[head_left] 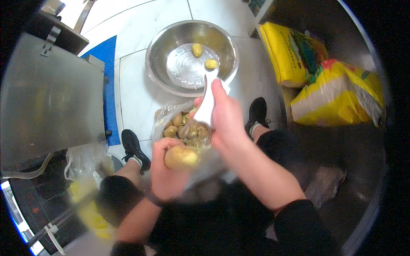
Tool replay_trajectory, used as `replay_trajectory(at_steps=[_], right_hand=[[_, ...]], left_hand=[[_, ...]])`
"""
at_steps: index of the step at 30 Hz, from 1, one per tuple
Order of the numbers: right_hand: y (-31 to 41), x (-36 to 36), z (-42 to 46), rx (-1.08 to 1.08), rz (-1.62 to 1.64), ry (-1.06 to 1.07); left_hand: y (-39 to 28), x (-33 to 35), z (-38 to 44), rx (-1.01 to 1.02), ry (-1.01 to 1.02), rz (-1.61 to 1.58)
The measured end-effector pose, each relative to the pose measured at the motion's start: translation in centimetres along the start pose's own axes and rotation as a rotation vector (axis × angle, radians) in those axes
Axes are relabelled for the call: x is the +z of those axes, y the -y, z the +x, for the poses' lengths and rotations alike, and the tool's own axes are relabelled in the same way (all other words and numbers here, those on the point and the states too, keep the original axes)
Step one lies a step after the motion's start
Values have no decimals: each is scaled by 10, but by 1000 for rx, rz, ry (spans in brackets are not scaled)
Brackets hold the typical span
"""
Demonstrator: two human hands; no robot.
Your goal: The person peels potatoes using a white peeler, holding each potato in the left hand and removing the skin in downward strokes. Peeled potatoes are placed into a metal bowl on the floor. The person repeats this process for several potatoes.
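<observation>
My left hand [168, 172] grips a partly peeled potato [182, 156], with pale yellow flesh bare at its right end. A white-handled peeler [205, 108] is in my right hand [229, 118], held up and to the right of that potato, apart from it. The peeler's blade is not clearly visible. Below the peeler, an open clear plastic bag [157, 128] holds several unpeeled potatoes [171, 131] and loose peelings [198, 132]. Beyond the bag stands a round steel basin [153, 73] with two peeled potatoes [197, 50] in it.
Yellow printed sacks [285, 57] rest on a low shelf at right. To the left stands a steel cabinet [57, 99], beside a blue mat [110, 80] on white floor tiles [134, 76]. My black shoes [133, 144] flank the bag.
</observation>
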State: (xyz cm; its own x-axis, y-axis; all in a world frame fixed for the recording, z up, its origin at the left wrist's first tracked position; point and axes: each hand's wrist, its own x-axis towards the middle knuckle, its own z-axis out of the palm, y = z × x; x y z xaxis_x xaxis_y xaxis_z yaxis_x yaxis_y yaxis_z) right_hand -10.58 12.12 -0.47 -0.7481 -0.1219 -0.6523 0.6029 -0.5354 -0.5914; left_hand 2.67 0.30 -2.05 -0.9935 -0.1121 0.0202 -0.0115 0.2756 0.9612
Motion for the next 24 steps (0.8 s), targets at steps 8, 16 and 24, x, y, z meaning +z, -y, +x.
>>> replay_trajectory(at_steps=[8, 16, 24], right_hand=[[-11, -8, 14, -117, 13, -77], [-13, 16, -11, -81, 33, -2], [-6, 15, -16, 42, 155, 38]], left_hand=[[-7, 4, 0, 187, -165, 172], [3, 11, 0, 227, -322, 196], [-1, 6, 5, -76, -307, -197]])
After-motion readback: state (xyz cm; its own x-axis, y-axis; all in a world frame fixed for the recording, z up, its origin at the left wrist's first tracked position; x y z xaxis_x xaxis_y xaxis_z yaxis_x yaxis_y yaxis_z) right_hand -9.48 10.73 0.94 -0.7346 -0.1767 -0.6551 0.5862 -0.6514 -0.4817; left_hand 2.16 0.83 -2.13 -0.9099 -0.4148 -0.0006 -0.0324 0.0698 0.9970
